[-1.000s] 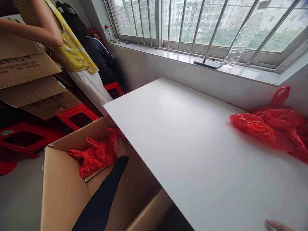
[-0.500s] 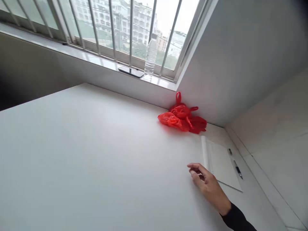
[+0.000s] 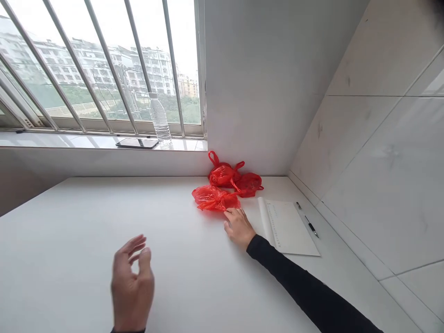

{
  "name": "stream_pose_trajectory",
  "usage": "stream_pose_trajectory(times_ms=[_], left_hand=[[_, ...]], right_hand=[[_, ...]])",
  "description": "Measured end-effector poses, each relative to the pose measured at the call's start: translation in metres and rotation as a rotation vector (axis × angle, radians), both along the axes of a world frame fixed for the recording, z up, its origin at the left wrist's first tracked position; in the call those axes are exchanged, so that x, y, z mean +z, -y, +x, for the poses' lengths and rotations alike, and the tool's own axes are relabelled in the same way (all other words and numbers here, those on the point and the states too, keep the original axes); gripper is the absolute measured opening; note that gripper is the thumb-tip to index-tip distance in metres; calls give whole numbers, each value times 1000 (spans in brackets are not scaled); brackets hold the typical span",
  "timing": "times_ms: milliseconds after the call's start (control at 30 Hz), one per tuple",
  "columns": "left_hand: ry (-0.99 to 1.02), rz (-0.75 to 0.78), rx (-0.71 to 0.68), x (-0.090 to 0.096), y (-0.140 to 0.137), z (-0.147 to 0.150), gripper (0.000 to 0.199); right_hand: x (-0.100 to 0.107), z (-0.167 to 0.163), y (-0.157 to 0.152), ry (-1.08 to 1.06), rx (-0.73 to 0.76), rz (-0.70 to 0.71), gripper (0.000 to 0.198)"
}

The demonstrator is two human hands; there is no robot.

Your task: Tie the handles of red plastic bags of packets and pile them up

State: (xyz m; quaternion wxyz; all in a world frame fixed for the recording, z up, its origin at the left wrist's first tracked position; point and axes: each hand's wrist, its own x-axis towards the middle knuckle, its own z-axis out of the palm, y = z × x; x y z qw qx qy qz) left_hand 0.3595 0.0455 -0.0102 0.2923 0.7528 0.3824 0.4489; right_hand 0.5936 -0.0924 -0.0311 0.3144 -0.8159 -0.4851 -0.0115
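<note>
A thin red plastic bag (image 3: 210, 198) lies crumpled on the white table, in front of other red plastic bags (image 3: 225, 175) bunched against the wall. My right hand (image 3: 239, 226) reaches from the right, fingers closed at the near right edge of the front bag. Its fingertips partly hide that edge. My left hand (image 3: 132, 282) hovers over the table at lower left, fingers curved, thumb apart, nothing in it.
An open notepad (image 3: 291, 226) lies right of my right hand, with a pen (image 3: 311, 226) and its cap (image 3: 299, 205) beside it. A phone (image 3: 137, 143) and a clear water bottle (image 3: 159, 119) stand on the windowsill (image 3: 52, 140). Tiled wall (image 3: 374, 152) borders the right.
My right hand has moved forward from beside the notepad to the front red bag. My left hand has come into view. The camera view has levelled and turned right.
</note>
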Motion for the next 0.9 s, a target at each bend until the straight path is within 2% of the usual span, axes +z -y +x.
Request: stream_pose_trajectory(times_ms=[100,200,267,333,400,467,600,667,767,800,867,900], left_hand=[[45,131,-132,-9,25,49,36],[-85,380,-337,-25,48,88,42],[-200,506,-456,-31,58,98,42],[-241,552,-521,-33,63,100,32],[-210,535,-521,-33,64,98,17],[-160,495,-454,-34,59,96,6],[-38,386,-157,-35,50,94,13],[7,344,-85,-31,54,93,18],[13,353,-218,-22,70,97,41],[-6,344,-282,-19,76,99,41],[-49,289,-342,-16,82,103,26],[-58,247,-316,-16,81,104,18]], right_hand=[[-1,-24,50,-15,30,57,21],[2,-35,89,-117,-11,152,12],[1,-34,101,-138,-61,158,13],[-3,-28,103,-114,-66,141,21],[-7,-21,102,-103,-44,154,19],[-10,-15,102,-125,-40,212,12],[-5,-4,112,-212,-183,378,14],[-2,-1,116,-207,-254,429,13],[0,-1,117,-173,-241,445,12],[0,-2,117,-185,-215,431,13],[1,-2,117,-233,-186,405,12],[1,-1,118,-263,-196,402,13]])
